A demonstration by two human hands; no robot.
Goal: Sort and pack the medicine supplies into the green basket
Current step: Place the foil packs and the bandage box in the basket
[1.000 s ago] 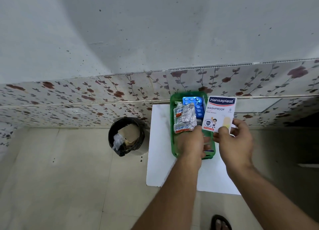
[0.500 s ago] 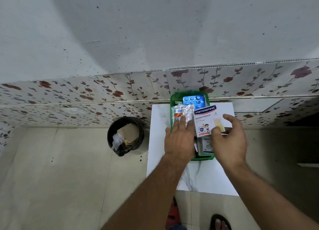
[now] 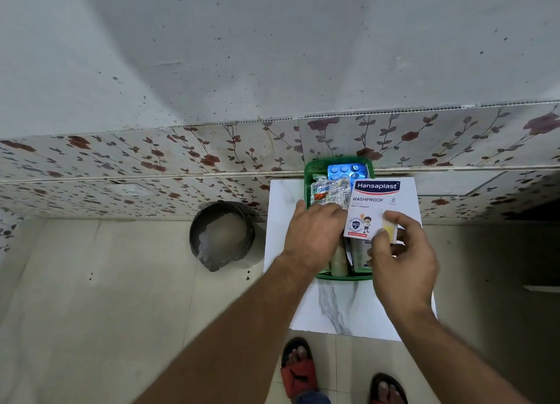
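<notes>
Mostly hidden under both hands, the green basket (image 3: 309,173) sits just right of centre in the head view, on a white marble-look table (image 3: 283,221) against the flowered wall tiles (image 3: 151,164). Only its far rim, left wall and near edge show. At its far end a blue blister pack (image 3: 342,170) is half covered by the Hansaplast plaster box (image 3: 374,203); crumpled foil sachets (image 3: 328,190) lie on the left side. Lower in the basket, 1 beige roll and some packets are too shadowed to read.

Reaching in from the lower middle, the left hand (image 3: 313,236) lies palm down over the basket's left side, fingers curled onto the sachets; whether it grips them cannot be told. From the lower right, the right hand (image 3: 400,264) pinches the box's lower right corner, thumb on its front, holding it tilted over the basket's right side.

Left of the table, a dark bin (image 3: 222,235) is blurred.
</notes>
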